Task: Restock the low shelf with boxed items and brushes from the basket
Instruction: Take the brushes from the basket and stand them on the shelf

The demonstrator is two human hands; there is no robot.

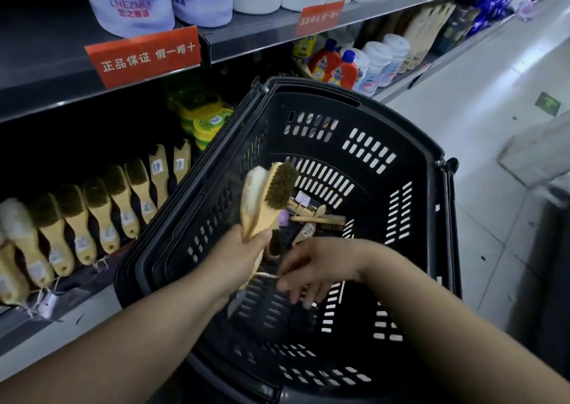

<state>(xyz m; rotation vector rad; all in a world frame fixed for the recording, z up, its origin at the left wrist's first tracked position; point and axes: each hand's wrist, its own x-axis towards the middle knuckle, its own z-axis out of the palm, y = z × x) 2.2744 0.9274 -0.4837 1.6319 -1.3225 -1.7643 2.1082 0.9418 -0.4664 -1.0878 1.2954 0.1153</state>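
A: You're mid-pick: two brushes are out of the basket, held up over its near-left side and not yet on the low shelf.

B: Your left hand is wrapped tight round both handles, bristles pointing up and away from you. Your right hand sits just right of it, thumb and forefinger pinching the string that trails from the handle ends, the other fingers hanging loosely curled.

A: Next, I'd judge, you free that string, then swing left and stand the pair in the row of brushes, at whichever gap suits.

B: Mind the string snagging on the basket wall. More brushes lie on the basket floor, far side, so you're not near done
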